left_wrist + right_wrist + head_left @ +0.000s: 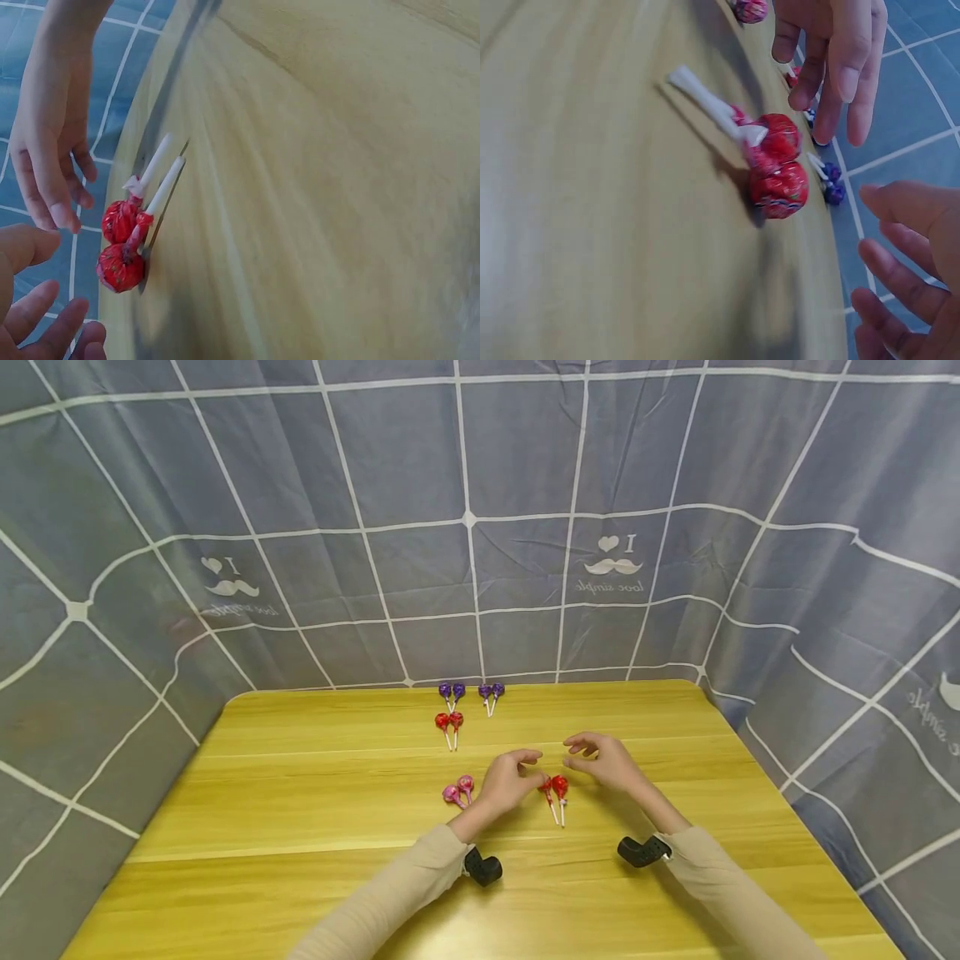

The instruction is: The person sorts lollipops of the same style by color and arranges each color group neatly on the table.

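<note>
Two red lollipops (560,786) lie side by side on the wooden table, sticks toward the person. My left hand (510,783) hovers at their left, thumb close to the nearer candy head in the head view. To their upper right is my right hand (606,763), fingers relaxed and apart from the candy. Both wrist views show the hands with bent, loose fingers and nothing between them. In the left wrist view the red pair (122,244) rests on the wood; the right wrist view shows the same pair (780,169) from the other side.
Pink lollipops (458,790) lie left of the left hand, their sticks hidden behind it. Farther back are another red pair (449,721) and two purple pairs (452,692), (491,691) near the table's far edge. A grey checked curtain (525,568) surrounds the table (300,777).
</note>
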Demonstrator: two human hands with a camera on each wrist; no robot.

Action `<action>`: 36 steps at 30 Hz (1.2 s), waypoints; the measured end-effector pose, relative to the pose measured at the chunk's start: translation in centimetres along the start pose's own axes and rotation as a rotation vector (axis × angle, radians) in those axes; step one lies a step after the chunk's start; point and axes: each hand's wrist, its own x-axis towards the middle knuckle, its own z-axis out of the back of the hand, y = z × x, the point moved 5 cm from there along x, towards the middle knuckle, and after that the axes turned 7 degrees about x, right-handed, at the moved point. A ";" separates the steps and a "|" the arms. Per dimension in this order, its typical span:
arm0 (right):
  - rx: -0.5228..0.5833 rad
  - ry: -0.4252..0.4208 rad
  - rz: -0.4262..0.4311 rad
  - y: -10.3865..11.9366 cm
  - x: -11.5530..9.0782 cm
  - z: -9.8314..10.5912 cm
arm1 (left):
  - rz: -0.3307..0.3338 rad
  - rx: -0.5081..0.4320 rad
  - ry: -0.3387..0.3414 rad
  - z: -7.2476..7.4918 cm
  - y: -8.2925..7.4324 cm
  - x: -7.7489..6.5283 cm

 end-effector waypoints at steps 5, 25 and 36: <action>0.000 0.040 0.000 -0.7 -0.8 -0.6 | 0.014 -0.031 0.022 -0.6 0.4 -0.1; 0.065 0.132 -0.084 -1.4 -1.5 -2.6 | 0.036 0.142 0.009 -1.6 1.6 0.6; 0.045 0.151 -0.068 -1.4 -1.6 -2.6 | 0.050 0.138 0.019 -1.5 1.5 0.7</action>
